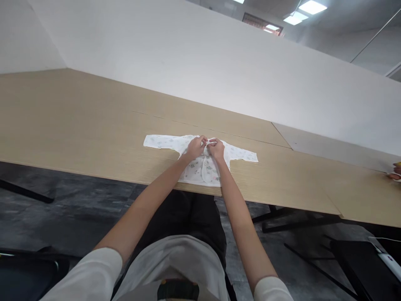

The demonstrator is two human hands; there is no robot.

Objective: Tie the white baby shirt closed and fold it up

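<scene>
Shirt (205,167), laid flat presumably for access, is pinched near twelve o'clock by left hand (196,147) and right hand (217,150).

- The shirt (203,256) is white, with some loose folds.
- Its sleeves (102,269) are also white, and they are short.
- The trousers (191,213) are black.
- Low before the shirt shows one dark patch (178,289), too unclear to name.

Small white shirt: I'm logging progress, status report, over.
Left hand, right hand at shirt, upper front. Shirt laid out on table, sleeves spread. Hands partly hide it.
</scene>
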